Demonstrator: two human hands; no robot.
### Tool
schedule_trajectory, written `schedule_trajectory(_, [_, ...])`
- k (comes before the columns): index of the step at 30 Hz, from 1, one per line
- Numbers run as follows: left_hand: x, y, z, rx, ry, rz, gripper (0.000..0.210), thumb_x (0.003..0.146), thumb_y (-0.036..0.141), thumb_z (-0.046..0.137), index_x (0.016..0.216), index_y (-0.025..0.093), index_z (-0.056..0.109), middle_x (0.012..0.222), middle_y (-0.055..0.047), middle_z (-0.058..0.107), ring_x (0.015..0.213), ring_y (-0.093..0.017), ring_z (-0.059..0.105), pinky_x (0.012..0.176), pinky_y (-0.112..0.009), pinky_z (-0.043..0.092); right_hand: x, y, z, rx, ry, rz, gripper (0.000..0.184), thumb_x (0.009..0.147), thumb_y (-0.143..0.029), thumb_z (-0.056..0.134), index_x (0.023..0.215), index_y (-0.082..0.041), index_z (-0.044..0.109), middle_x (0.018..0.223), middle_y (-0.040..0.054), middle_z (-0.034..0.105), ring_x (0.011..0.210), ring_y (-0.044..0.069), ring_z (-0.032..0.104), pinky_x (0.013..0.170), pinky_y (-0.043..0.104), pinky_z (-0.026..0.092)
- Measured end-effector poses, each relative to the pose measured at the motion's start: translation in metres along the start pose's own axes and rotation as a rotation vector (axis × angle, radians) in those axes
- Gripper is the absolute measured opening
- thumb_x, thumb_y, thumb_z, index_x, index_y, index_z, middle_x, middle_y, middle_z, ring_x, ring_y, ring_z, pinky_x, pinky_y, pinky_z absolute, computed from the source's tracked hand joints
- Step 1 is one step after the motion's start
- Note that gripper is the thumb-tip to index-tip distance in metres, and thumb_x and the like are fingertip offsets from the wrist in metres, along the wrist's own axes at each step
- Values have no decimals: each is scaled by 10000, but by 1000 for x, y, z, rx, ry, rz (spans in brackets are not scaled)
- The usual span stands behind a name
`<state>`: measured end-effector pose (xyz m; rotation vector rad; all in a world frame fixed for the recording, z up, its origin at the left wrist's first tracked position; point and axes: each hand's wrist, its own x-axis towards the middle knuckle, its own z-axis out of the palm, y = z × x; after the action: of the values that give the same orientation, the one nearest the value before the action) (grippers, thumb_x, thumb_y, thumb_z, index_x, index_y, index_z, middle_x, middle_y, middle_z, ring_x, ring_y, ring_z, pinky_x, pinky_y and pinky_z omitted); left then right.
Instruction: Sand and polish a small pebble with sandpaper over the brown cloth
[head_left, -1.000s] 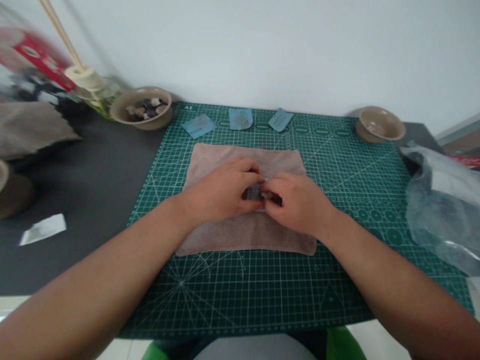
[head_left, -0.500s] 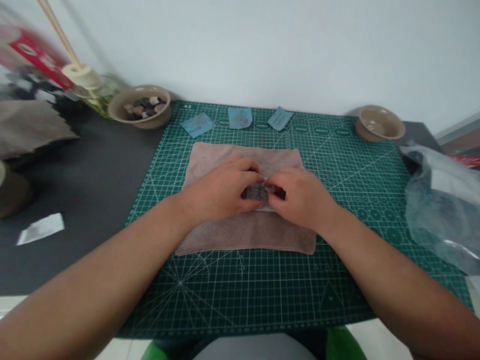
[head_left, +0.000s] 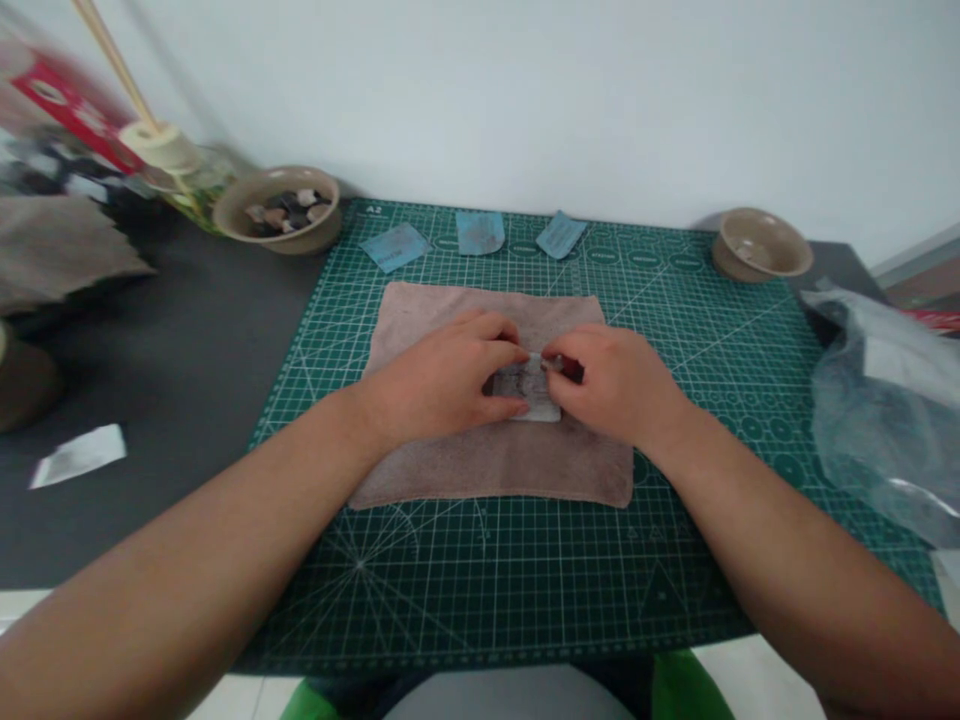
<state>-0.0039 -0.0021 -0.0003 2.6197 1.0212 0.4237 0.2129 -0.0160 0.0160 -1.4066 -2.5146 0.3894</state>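
Note:
A small grey-white rectangular sheet (head_left: 534,388), dusty with dark smudges, lies on the pinkish-brown cloth (head_left: 487,465). My left hand (head_left: 450,378) pins its left part, thumb at the near edge and forefinger at the far edge. Over the sheet's right side, my right hand (head_left: 615,385) pinches a small greyish piece (head_left: 552,364) between thumb and fingers. Most of that piece is covered, and it looks like a small stone. The cloth is spread flat on a green cutting mat (head_left: 450,590).
A bowl of pebbles (head_left: 277,235) stands at the back left, near a reed diffuser (head_left: 161,148). Several blue sheets (head_left: 480,233) lie along the back. Another bowl (head_left: 757,250) stands at the back right, above a clear plastic bag (head_left: 885,420). A white scrap (head_left: 79,455) lies left.
My right hand has slid slightly to the right with the pinched piece, uncovering more of the sheet's right side. My left hand stays in place.

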Motion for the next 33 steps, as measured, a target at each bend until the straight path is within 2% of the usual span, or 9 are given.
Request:
schedule_trajectory(4, [0,0,0,7,-3,8,329,854,399,722,1087,168,741,1121,-106,666,1065,-287,627,967,-447,511,0,-2,0,50,-66,-99,203,868,-233,541,879,-168,733,815,56,664,732,185,569,661,329,347])
schedule_trajectory(8, [1,0,1,13,2,9,404,830,418,754,1143,164,729,1148,-116,663,1074,-298,625,965,-461,514,0,-2,-1,5,-10,9,200,860,-263,564,886,-170,740,790,58,664,723,192,560,648,332,331])
schedule_trajectory(12, [0,0,2,10,1,16,320,852,383,733,1090,169,739,1119,-104,661,1056,-280,625,955,-445,518,0,-2,-1,51,-71,-82,200,861,-237,543,875,-168,729,822,62,670,743,189,571,659,328,345])
schedule_trajectory(17, [0,-1,1,20,6,17,392,835,434,751,1129,174,732,1149,-106,666,1073,-290,625,967,-453,514,0,-2,-1,-1,-17,-7,192,855,-248,563,879,-167,735,796,61,662,733,192,561,653,328,337])
schedule_trajectory(21, [0,0,0,13,0,12,321,851,386,728,1087,169,742,1118,-100,666,1058,-279,628,952,-432,515,-1,-2,-1,38,-71,-99,188,853,-240,558,859,-173,733,816,56,669,726,183,568,648,324,345])
schedule_trajectory(25, [0,0,0,20,-3,4,385,836,424,744,1134,180,732,1151,-106,668,1068,-286,627,962,-432,507,-1,-2,-1,0,-11,-13,203,849,-254,566,891,-174,748,790,58,668,716,194,566,640,332,340])
schedule_trajectory(30, [0,0,0,-1,-6,2,333,856,400,719,1106,182,742,1124,-101,667,1069,-282,622,971,-435,502,0,-3,0,69,-38,-86,190,842,-221,568,846,-161,749,792,63,688,730,193,597,658,329,371])
schedule_trajectory(33, [0,1,-1,-7,-19,-14,396,834,435,744,1146,190,734,1157,-103,665,1087,-293,621,979,-446,500,1,1,-4,191,50,29,177,826,-232,622,877,-159,775,742,44,710,673,174,605,648,318,394])
